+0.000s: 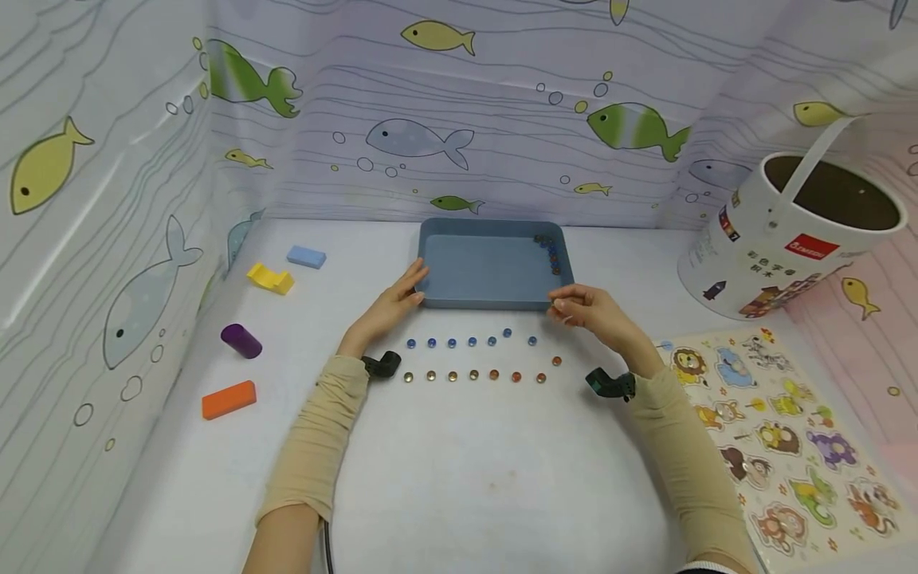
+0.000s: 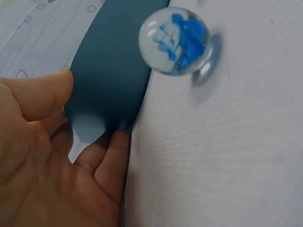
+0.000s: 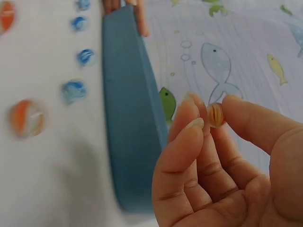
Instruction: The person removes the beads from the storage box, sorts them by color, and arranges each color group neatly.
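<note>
In the head view my left hand (image 1: 390, 307) holds the blue-grey tray (image 1: 489, 304) at its left front corner; in the left wrist view the thumb meets the rim and other fingers lie low against the wall. My right hand (image 1: 591, 315) is at the tray's right front corner. Between its thumb and fingertips it pinches an orange-streaked glass marble (image 3: 216, 115), raised beside the rim. Several marbles (image 1: 551, 249) lie along the tray's right wall. In front of the tray run a row of blue marbles (image 1: 452, 344) and a row of amber and orange marbles (image 1: 453, 376).
At left lie a blue block (image 1: 306, 257), a yellow curved block (image 1: 270, 279), a purple cylinder (image 1: 241, 340) and an orange block (image 1: 229, 399). A white bucket (image 1: 760, 247) stands at right, behind an animal picture sheet (image 1: 778, 446). A fish-patterned curtain (image 1: 502, 88) hangs behind the tray.
</note>
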